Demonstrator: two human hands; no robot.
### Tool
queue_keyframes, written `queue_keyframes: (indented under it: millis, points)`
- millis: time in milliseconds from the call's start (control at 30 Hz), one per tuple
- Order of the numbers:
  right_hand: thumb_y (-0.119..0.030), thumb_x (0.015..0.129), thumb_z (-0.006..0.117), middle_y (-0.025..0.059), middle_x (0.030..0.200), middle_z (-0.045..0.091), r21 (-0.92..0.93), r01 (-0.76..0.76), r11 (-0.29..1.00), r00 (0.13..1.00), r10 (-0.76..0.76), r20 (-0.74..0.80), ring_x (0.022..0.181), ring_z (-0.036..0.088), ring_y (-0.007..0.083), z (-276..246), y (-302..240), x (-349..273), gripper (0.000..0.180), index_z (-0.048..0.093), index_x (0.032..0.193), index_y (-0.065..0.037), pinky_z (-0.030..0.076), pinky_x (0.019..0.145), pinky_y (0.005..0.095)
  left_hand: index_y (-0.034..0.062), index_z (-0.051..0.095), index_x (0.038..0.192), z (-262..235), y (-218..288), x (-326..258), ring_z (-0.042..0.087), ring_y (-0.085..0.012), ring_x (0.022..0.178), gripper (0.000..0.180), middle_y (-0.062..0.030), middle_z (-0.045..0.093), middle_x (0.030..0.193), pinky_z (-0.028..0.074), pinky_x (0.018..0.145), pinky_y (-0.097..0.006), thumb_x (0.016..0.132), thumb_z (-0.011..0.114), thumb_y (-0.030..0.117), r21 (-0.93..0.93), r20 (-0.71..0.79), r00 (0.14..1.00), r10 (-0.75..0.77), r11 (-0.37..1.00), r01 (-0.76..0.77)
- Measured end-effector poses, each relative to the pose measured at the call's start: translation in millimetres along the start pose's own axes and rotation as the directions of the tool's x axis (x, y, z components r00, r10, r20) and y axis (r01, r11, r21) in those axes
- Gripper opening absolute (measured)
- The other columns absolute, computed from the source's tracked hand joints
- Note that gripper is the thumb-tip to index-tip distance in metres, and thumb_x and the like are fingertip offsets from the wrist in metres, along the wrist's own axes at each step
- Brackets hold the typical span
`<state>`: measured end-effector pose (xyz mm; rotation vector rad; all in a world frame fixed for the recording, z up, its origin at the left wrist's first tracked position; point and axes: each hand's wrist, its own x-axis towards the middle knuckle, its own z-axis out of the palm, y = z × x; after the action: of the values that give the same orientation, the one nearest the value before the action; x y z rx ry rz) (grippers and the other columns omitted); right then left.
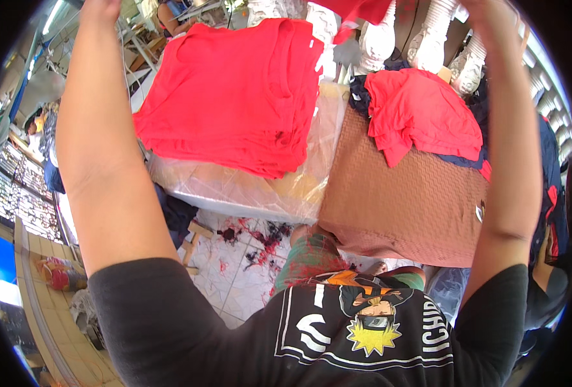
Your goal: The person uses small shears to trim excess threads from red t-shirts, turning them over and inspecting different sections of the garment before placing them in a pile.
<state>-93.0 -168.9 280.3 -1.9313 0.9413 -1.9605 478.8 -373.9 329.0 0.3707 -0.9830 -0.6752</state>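
Note:
Both my arms are raised and reach to the top edge. Of my left hand only a sliver by the wrist shows, its fingers cut off. My right hand is likewise cut by the top edge, fingers hidden. A piece of red cloth hangs at the top between the arms; whether a hand holds it cannot be seen. Below lies a neat stack of red shirts on a plastic-wrapped surface. To its right, a loose heap of red garments rests on dark cloth.
A brown textured cover lies over the right-hand surface. White carved balusters line the back. Red and dark thread scraps litter the tiled floor. Another person sits at the far left; a dark-sleeved arm shows at the right.

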Motion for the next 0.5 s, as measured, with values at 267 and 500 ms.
queue_keyframes:
  millis: [267, 500]
  points:
    - [-0.023, 0.084, 0.062, 0.0169, 0.096, 0.067, -0.207, -0.011, 0.978, 0.448, 0.190, 0.873, 0.093, 0.063, 0.0339, 120, 35, -222, 0.037, 0.059, 0.116, -0.004, 0.048, 0.083, 0.0411, 0.0041, 0.041, 0.134, -67, -56, -247, 0.045, -0.0224, 0.120, 0.044, -0.0077, 0.052, 0.129, 0.034, 0.100, -0.038, 0.095, 0.049, 0.023, 0.407, -0.462, 0.884, 0.076, 0.904, 0.135]
    - [-0.020, 0.080, 0.067, 0.0216, 0.097, 0.066, -0.488, -0.092, 0.868, 0.436, 0.476, 0.764, 0.089, 0.063, 0.0378, -17, 51, -303, 0.039, 0.061, 0.114, -0.002, 0.050, 0.080, 0.0434, 0.0093, 0.062, 0.109, 101, -8, -494, 0.057, -0.0194, 0.094, 0.021, -0.0051, 0.061, 0.106, 0.043, 0.079, -0.033, 0.093, 0.053, 0.020, -0.399, 0.740, 0.667, 0.089, 0.857, 0.327]
